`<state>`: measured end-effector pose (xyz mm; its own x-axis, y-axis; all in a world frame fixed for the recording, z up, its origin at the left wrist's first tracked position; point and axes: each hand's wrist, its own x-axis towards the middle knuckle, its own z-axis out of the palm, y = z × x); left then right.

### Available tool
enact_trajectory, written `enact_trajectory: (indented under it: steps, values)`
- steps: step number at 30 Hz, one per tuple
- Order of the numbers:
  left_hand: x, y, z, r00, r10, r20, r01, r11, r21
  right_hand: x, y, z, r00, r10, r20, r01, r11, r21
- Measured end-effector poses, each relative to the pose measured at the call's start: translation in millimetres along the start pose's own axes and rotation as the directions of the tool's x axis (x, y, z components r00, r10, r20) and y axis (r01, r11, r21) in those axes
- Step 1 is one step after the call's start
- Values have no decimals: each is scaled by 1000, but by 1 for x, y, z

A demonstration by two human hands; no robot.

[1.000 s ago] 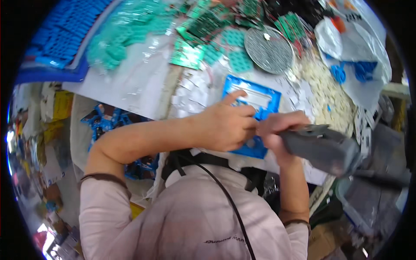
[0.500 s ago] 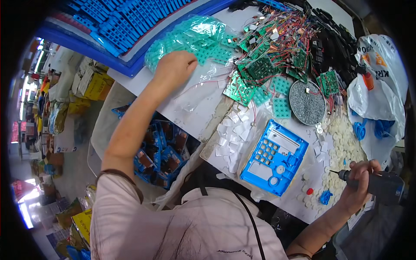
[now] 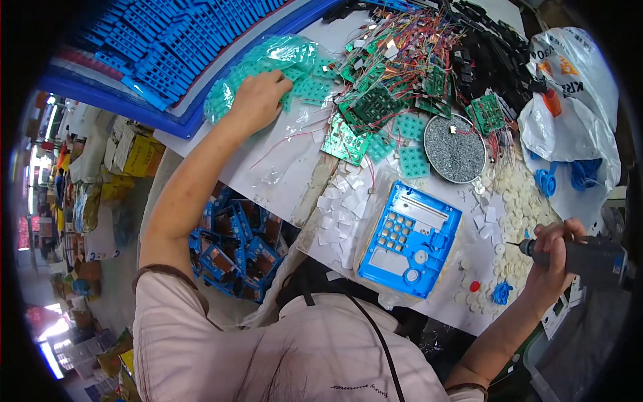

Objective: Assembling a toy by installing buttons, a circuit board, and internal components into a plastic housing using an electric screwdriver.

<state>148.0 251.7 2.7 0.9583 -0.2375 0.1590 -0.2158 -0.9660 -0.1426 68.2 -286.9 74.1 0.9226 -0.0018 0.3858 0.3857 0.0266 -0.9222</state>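
My left hand point(image 3: 261, 100) rests at the clear plastic bag of teal rubber keypads point(image 3: 231, 87), its fingers bent down; the fingertips and anything pinched in them are hidden. In my right hand point(image 3: 556, 251) is a dark electric screwdriver point(image 3: 596, 262), its thin bit pointing left over the table. Between my hands a blue plastic housing point(image 3: 410, 241) lies on a wrapped pad, its inner side up, with a grid of square key holes and round openings. Loose teal keypads point(image 3: 414, 162) lie beyond it.
Behind sit wired green circuit boards point(image 3: 382, 106), a round dish of small screws point(image 3: 429, 155) and black parts point(image 3: 485, 70). White squares point(image 3: 341, 218) and pale discs point(image 3: 519, 208) flank the housing. A blue tray point(image 3: 191, 124) stands far left; blue assemblies point(image 3: 234, 241) fill a bin below.
My left hand's fingers have shifted from a tight curl to a looser bend over the keypad bag. The view has turned slightly; my right hand still holds the screwdriver.
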Motion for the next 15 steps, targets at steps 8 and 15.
enact_trajectory:
  steps: [8, 15]
  values:
    - [-7, -20, 0, 994, 107, 3, -105, 983, -148, 9, 1, -13, 997, 22, -72, -24, 999, -30]
    - [-18, 35, -50, 853, 115, -509, -351, 848, -397, -1, -29, 13, 739, -637, -217, 350, 639, -685]
